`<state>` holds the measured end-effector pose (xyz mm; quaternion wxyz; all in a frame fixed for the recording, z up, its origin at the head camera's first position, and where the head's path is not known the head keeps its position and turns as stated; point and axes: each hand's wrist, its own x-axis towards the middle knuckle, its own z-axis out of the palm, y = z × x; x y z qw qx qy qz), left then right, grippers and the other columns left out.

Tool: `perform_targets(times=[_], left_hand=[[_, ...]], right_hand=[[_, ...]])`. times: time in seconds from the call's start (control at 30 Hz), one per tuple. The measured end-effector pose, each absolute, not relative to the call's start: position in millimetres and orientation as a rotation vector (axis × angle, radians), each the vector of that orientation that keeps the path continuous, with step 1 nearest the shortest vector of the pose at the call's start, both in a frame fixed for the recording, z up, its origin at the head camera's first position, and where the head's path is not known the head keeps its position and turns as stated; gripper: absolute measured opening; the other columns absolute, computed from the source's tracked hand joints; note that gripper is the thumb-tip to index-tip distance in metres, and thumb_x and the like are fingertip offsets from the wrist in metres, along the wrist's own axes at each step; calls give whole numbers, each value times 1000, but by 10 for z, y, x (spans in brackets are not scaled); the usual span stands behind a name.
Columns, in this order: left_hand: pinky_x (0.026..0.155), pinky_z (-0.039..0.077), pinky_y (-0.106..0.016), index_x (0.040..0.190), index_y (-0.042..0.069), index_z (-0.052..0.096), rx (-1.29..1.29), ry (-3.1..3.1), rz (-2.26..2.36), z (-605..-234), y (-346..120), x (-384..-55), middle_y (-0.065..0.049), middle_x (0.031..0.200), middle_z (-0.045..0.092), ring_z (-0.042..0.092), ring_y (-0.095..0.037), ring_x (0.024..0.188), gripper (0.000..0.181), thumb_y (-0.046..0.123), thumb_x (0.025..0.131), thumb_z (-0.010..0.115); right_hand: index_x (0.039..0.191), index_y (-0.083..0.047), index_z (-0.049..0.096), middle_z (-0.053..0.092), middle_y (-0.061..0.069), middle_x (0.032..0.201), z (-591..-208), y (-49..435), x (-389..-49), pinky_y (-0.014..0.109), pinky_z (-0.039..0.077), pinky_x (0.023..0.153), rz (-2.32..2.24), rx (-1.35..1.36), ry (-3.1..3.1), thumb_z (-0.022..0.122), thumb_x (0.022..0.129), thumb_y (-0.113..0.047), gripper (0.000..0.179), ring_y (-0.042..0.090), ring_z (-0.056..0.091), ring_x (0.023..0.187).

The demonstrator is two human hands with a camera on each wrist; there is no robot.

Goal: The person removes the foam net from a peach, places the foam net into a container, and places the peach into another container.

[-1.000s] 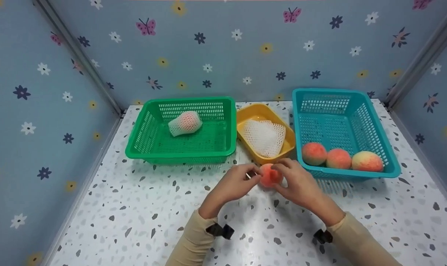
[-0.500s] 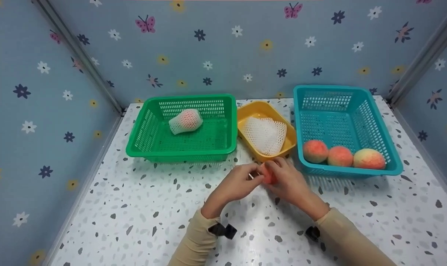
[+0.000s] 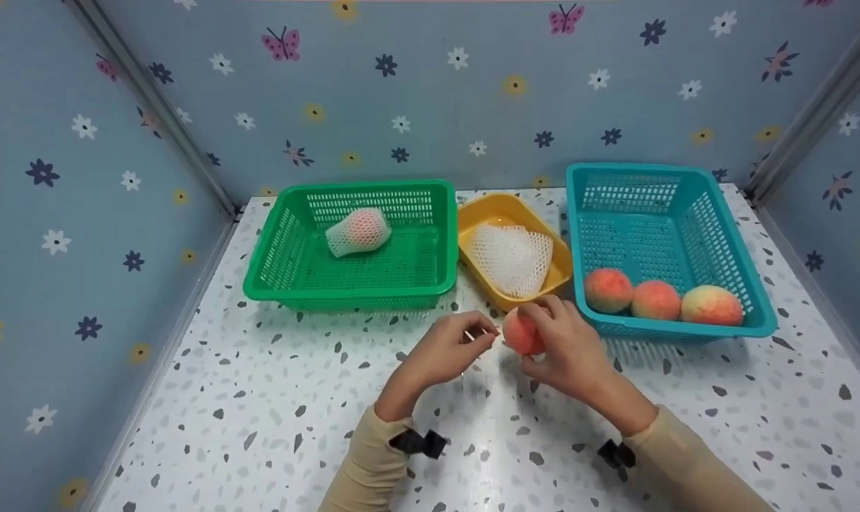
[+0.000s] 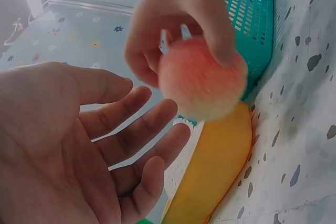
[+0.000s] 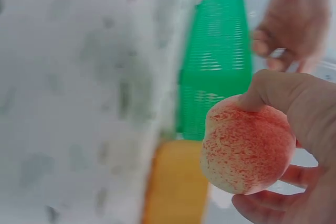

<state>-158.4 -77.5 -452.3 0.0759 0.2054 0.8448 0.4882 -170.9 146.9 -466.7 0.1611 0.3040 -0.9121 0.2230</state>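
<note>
My right hand (image 3: 568, 348) grips a red-and-yellow peach (image 5: 247, 148) between thumb and fingers, in front of the yellow tray (image 3: 481, 281). Just left of the peach is my left hand (image 3: 444, 348), holding nothing; in the left wrist view its fingers (image 4: 144, 129) are loosely bent and apart from the fruit. White foam net sleeves (image 3: 512, 259) lie in the yellow tray. Inside the green basket (image 3: 345, 293) rests a peach in a foam net (image 3: 359, 232). Several bare things are few: three peaches (image 3: 656, 301) line the near side of the blue basket (image 3: 686, 331).
The baskets and tray stand in a row along the back of the speckled white table (image 3: 295, 398). A flower-patterned wall (image 3: 437, 99) rises behind them, with side panels at left and right.
Both hands were at the peach half a second ago. My left hand has since come away to the left, while the right still holds the fruit.
</note>
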Motion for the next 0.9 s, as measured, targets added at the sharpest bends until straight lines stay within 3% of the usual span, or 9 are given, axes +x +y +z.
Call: perform_targets(times=[0.23, 0.4, 0.7, 0.9], left_hand=[[69, 49, -30, 103, 12, 69, 602, 2519, 1463, -4527, -815, -1575, 4, 90, 65, 61, -19, 80, 15, 21, 99, 57], [68, 49, -31, 106, 15, 68, 579, 2500, 1403, -4528, -817, -1558, 4, 94, 64, 59, -14, 76, 17, 24, 99, 56], [71, 49, -32, 108, 12, 68, 574, 2466, 1371, -4552, -861, -1528, 3, 96, 64, 61, -20, 82, 20, 26, 99, 56], [73, 49, -33, 107, 13, 68, 557, 2470, 1356, -4571, -898, -1474, 4, 96, 63, 61, -20, 84, 19, 26, 99, 56]], right_hand=[[118, -13, 58, 53, 6, 118, -4263, 1636, -1617, 39, 55, 72, 700, 840, -2586, 88, 57, -21, 68, 24, 51, 104], [120, -11, 57, 52, 9, 120, -4026, 1881, -1688, 46, 54, 73, 731, 732, -2616, 89, 57, -16, 71, 26, 50, 107], [127, -9, 49, 44, 15, 124, -3727, 2457, -2132, 56, 50, 76, 814, 442, -2849, 85, 69, -19, 69, 35, 47, 103], [131, -5, 43, 42, 21, 123, -3667, 2807, -2482, 59, 47, 76, 762, 379, -2965, 80, 72, -16, 70, 40, 48, 100]])
